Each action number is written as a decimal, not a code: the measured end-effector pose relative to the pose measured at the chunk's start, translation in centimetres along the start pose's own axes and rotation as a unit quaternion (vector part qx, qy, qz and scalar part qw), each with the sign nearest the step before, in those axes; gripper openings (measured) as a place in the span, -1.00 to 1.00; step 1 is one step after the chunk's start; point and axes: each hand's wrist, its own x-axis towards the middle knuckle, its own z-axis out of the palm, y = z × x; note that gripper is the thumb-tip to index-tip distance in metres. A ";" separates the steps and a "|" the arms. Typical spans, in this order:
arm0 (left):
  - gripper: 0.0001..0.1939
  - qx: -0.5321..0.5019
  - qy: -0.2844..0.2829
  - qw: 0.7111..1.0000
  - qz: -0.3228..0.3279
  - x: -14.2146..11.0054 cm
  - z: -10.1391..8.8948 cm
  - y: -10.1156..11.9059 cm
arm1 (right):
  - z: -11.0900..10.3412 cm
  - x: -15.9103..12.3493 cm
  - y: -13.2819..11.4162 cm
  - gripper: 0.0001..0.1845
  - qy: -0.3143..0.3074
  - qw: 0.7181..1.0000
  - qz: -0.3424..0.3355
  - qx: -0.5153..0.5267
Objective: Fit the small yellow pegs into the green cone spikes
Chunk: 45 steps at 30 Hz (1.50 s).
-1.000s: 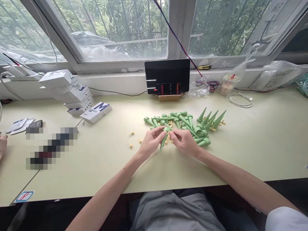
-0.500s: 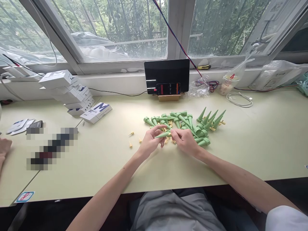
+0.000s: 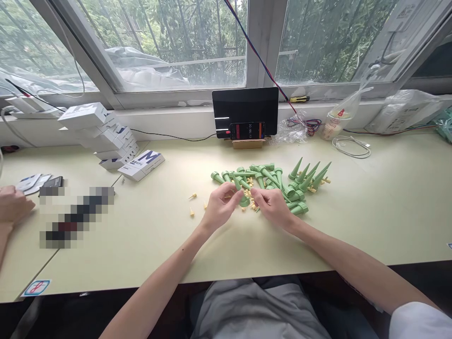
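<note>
My left hand [image 3: 221,205] is closed around a green plastic watering spike [image 3: 244,202]. Its wide capped end faces down and toward me, and its point angles up past my fingers. Just to the right, my right hand [image 3: 273,205] is pinched shut, its fingertips a short gap from the spike. Whatever those fingers hold is too small to tell from the yellow pieces behind. Beyond both hands lies a heap of green spikes [image 3: 270,176], with small yellow plastic pieces [image 3: 251,181] among them. Several spikes with yellow ends [image 3: 310,175] are grouped at the heap's right.
Loose yellow pieces [image 3: 192,213] lie left of my left hand. A phone [image 3: 247,131] leans on a dark tablet [image 3: 245,106] at the back. White boxes [image 3: 106,136], a cup in plastic [image 3: 335,123] and a coiled cable [image 3: 351,147] stand around. Another person's hand [image 3: 14,205] rests far left.
The green spike in my left hand has turned from lying sideways to pointing upward, its wide end now low. My right fingertips have come apart from it. The other person's hand has moved further in.
</note>
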 end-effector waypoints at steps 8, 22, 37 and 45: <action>-0.74 0.161 0.035 0.985 -0.044 0.1 -0.7 -0.3 | -0.3 0.1 -0.2 -0.36 0.055 0.998 -0.008 0.002; -0.44 0.262 -0.123 0.955 -0.066 -0.6 -0.6 0.6 | -0.2 0.2 0.2 -0.39 0.068 0.997 -0.031 0.004; -0.75 0.312 -0.114 0.943 -0.034 -0.3 -0.8 -0.6 | -0.1 0.2 0.5 -0.44 0.054 0.998 -0.038 -0.015; -0.85 0.276 0.004 0.961 -0.004 -0.1 -0.6 -0.4 | -0.2 0.2 0.4 -0.65 0.046 0.996 -0.043 -0.063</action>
